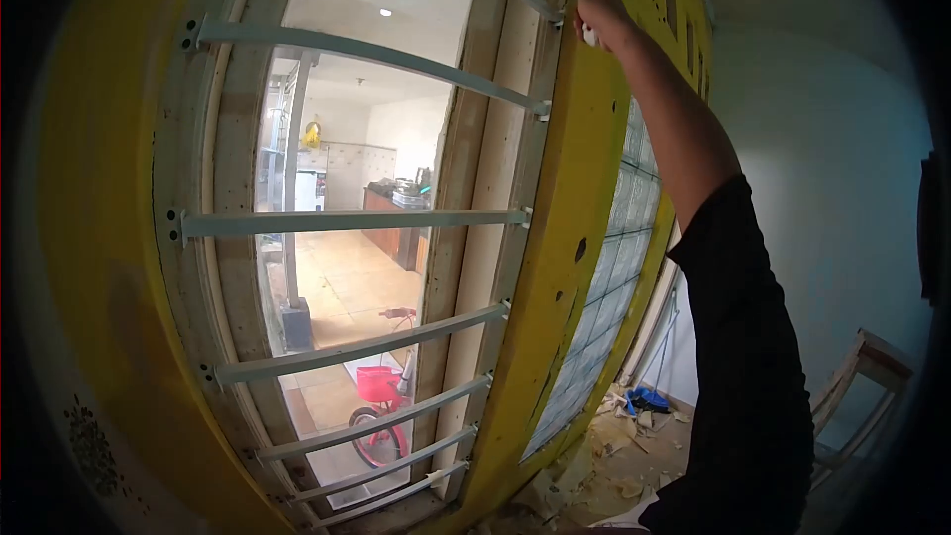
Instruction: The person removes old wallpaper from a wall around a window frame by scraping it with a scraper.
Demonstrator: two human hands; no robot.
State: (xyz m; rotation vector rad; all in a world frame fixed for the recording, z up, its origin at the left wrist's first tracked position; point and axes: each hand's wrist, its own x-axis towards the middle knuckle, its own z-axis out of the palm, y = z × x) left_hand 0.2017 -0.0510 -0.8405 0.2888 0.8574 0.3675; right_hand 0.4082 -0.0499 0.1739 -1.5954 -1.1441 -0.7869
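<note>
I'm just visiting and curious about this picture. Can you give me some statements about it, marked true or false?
1. The right hand is raised near the upper part of the yellow wall. True.
2. That hand holds nothing. False: a white thing shows in its grip, too small to name.
3. A bicycle can be seen beyond the metal bars. True.
4. The bars stand straight up and down. False: they run from side to side.
5. Scraps lie on the floor near the glass blocks. True.
6. The left hand grips the lowest bar. False: the left hand is not in view.
</note>
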